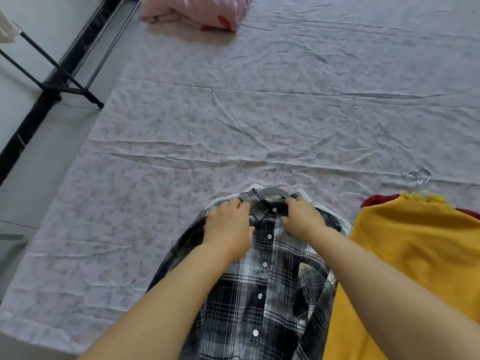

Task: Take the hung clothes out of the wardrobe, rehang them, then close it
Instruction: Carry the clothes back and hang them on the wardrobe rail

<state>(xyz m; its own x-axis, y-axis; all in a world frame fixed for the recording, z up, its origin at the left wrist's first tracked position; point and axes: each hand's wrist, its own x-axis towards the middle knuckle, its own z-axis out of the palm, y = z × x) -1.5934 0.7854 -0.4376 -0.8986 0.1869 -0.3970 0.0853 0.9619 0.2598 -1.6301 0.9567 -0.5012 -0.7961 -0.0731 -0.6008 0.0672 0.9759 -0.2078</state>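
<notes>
Plaid shirt: black/white/grey check, white buttons down the placket, buttoned, lying face up on the bed at 6 o'clock of the view. A grey hanger sits in its collar, metal hook pointing toward 12. At least two more metal hooks show just past it, and white fabric peeks out from under the shirt's shoulders, so it lies on top of a stack.

Around it: yellow garment at 4 o'clock, touching the shirt's right edge, with something dark red under it and a cluster of metal hooks at its top. Folded pink blanket at 12 o'clock, well apart. Black metal frame at 10 o'clock, off the bed's edge. Sheet is pale, wrinkled, bare in the middle.

Hands: both arms reach straight forward, palms down. Left hand has its fingers curled onto the left collar and shoulder. Right hand pinches the right collar side by the top button. Both closed on shirt fabric, either side of the hanger neck.
</notes>
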